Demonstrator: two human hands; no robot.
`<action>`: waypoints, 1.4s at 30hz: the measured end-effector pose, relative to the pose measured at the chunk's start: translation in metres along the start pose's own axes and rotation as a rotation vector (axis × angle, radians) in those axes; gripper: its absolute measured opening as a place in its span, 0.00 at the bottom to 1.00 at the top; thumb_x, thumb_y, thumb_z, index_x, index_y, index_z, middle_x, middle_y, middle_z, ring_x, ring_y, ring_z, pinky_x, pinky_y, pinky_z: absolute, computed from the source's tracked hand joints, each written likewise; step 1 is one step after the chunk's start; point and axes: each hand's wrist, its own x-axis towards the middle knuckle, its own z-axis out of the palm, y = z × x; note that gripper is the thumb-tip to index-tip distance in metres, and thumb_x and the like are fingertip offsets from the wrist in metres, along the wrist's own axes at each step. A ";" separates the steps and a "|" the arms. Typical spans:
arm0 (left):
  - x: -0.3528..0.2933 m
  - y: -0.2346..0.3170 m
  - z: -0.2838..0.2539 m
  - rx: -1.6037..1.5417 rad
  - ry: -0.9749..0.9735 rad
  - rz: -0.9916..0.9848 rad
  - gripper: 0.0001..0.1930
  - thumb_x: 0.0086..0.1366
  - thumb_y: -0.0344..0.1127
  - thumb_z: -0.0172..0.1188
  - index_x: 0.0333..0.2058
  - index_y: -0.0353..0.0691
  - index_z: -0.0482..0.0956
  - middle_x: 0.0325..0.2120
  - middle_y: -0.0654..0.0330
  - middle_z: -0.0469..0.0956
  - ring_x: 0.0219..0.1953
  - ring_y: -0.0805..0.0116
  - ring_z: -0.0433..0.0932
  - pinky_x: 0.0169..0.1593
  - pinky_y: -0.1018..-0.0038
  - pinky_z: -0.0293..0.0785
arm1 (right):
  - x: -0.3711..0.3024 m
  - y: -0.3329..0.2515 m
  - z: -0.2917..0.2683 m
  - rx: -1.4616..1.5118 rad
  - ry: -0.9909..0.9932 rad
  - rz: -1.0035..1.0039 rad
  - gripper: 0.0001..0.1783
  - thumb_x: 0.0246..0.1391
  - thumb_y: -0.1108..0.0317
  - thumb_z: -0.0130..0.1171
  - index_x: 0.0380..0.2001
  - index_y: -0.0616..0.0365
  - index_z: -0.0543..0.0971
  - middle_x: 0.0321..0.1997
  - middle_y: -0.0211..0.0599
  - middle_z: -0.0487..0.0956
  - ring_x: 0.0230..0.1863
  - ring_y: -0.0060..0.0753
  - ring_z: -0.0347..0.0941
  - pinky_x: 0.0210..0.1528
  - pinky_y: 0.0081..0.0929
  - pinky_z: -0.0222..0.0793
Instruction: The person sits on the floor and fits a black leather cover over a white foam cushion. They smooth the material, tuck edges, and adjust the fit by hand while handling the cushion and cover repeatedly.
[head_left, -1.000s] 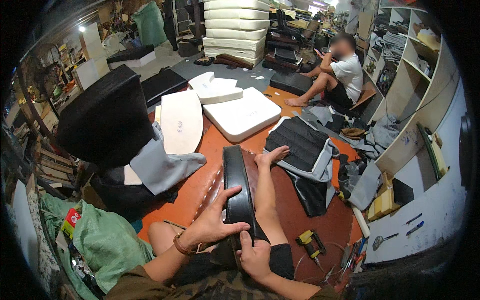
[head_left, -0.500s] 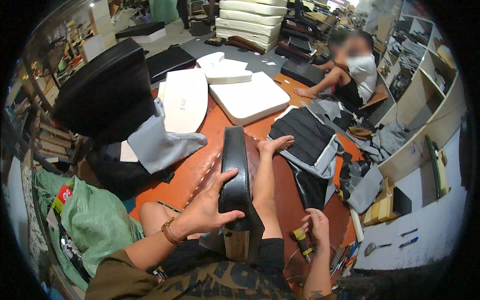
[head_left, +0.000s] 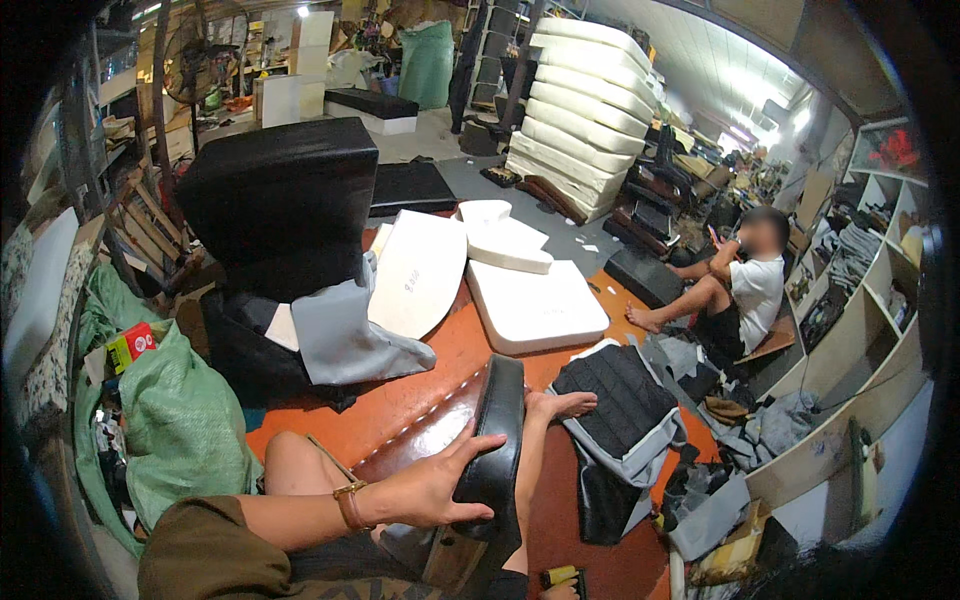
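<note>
My left hand [head_left: 445, 485] grips a narrow black padded piece [head_left: 500, 415] covered in shiny leather-like material. It stands upright between my legs, thumb and fingers spread across its side. A bare wooden part [head_left: 455, 560] shows at its lower end, with loose grey cloth beside it. At the bottom edge, my right hand [head_left: 562, 592] is mostly cut off. Its visible fingers are at a yellow and black hand tool [head_left: 562, 576], whose exact kind I cannot make out. A black and grey sewn cover [head_left: 615, 410] lies right of my foot.
White foam pieces [head_left: 540, 305] lie ahead on the orange mat [head_left: 400, 400]. A large black upholstered block [head_left: 275, 190] stands at left, behind a green sack [head_left: 185, 430]. Another person [head_left: 755, 290] sits at far right by shelves [head_left: 850, 345]. Stacked white cushions [head_left: 580, 110] rise behind.
The view has tilted up, so everything sits lower in the picture. My right hand has come down to the yellow and black tool. My left hand still holds the black padded piece.
</note>
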 end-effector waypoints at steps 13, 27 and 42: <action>-0.001 -0.011 -0.001 0.057 0.070 0.046 0.53 0.60 0.52 0.78 0.76 0.52 0.52 0.70 0.11 0.46 0.70 0.19 0.60 0.72 0.53 0.66 | -0.177 -0.035 -0.083 0.358 0.211 -0.414 0.28 0.60 0.61 0.72 0.60 0.61 0.78 0.58 0.42 0.83 0.57 0.41 0.80 0.61 0.42 0.74; -0.003 -0.008 -0.009 0.061 0.032 0.041 0.54 0.60 0.48 0.78 0.76 0.55 0.51 0.71 0.13 0.45 0.67 0.18 0.65 0.67 0.51 0.73 | -0.383 -0.200 -0.075 0.782 0.136 -0.801 0.38 0.48 0.75 0.70 0.65 0.64 0.72 0.55 0.40 0.81 0.55 0.37 0.80 0.61 0.35 0.74; -0.004 -0.013 -0.014 0.080 -0.029 -0.003 0.58 0.53 0.33 0.79 0.76 0.55 0.49 0.73 0.18 0.43 0.66 0.25 0.69 0.69 0.53 0.73 | -0.372 -0.234 -0.059 0.344 0.158 -0.847 0.23 0.49 0.65 0.72 0.48 0.64 0.82 0.43 0.43 0.86 0.43 0.42 0.84 0.49 0.35 0.79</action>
